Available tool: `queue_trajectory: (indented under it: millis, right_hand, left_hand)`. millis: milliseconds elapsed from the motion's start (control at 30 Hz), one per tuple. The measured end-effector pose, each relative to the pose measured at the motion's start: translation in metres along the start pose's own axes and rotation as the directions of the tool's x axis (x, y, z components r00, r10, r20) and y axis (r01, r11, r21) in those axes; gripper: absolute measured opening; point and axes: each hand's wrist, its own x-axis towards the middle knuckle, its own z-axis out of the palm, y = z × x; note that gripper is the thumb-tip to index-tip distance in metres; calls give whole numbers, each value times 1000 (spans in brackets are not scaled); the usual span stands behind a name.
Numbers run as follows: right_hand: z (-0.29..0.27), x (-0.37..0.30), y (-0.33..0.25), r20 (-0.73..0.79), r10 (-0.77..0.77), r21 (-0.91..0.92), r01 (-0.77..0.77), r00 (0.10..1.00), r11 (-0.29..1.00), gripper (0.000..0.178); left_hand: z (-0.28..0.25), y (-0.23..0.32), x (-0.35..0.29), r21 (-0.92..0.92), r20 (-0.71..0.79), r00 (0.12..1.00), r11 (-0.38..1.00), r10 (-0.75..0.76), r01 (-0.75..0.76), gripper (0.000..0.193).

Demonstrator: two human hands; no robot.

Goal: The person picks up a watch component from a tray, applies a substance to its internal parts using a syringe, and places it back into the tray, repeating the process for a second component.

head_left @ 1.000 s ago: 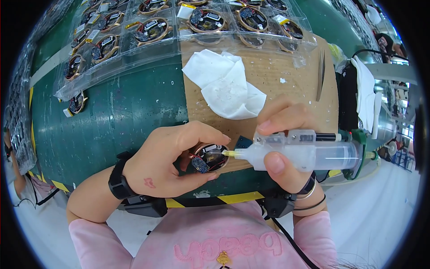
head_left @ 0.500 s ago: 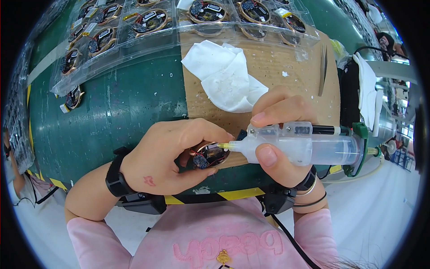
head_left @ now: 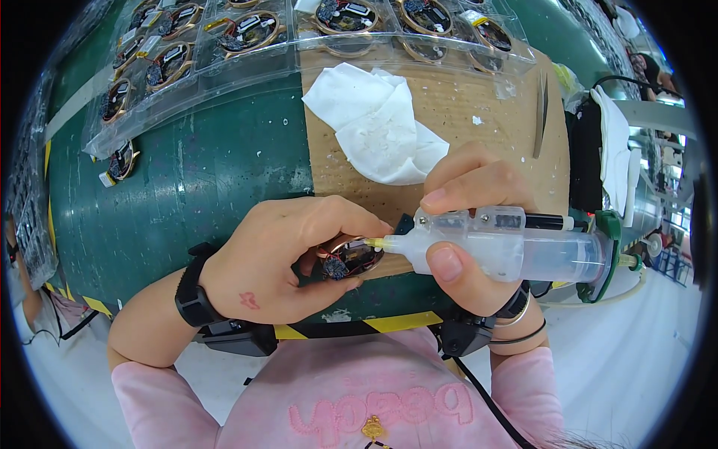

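Between the thumb and fingers of my left hand (head_left: 280,251) sits a round watch case (head_left: 350,258) with a gold-coloured rim. Its open inside shows dark parts, thin red wires and a small black coil-like piece. My right hand (head_left: 479,247) is closed round a clear dispensing syringe (head_left: 516,251) with a milky front part and a green end cap. The syringe lies nearly level, its yellow needle tip (head_left: 374,243) reaching over the upper part of the case. Whether the tip touches anything inside is too small to tell.
Clear plastic trays (head_left: 202,86) of similar watch cases span the far side. One loose watch part (head_left: 120,162) lies on the green mat at left. A crumpled white cloth (head_left: 381,127) and tweezers (head_left: 541,116) rest on brown cardboard (head_left: 464,112). A hose (head_left: 613,293) trails at right.
The syringe's rear end has dipped slightly toward me, and the watch case is tilted a little differently in my left hand. Both hands keep their hold.
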Motion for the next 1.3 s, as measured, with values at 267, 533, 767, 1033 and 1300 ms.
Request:
queue_trajectory:
  millis: [267,533,767,1033,1300]
  right_hand:
    - [0,-4,2,10,4,-85,-3,1000,996,38]
    - [0,-6,2,4,-9,-121,9,1000,993,39]
    - [-2,-5,-1,16,-8,-132,10,1000,991,39]
    - [-1,-7,-2,14,-25,-153,27,1000,988,38]
    - [-2,-7,-9,1,11,-189,-11,1000,982,39]
  left_hand:
    - [-2,2,1,16,32,998,999,-50,50,41]
    - [-2,-3,2,65,16,998,996,61,-62,44]
    - [-2,-1,0,-2,27,1000,1000,-11,12,46]
    - [0,-5,-2,-25,11,1000,1000,-6,6,46]
    - [2,-5,-2,-39,-14,1000,999,-9,9,46]
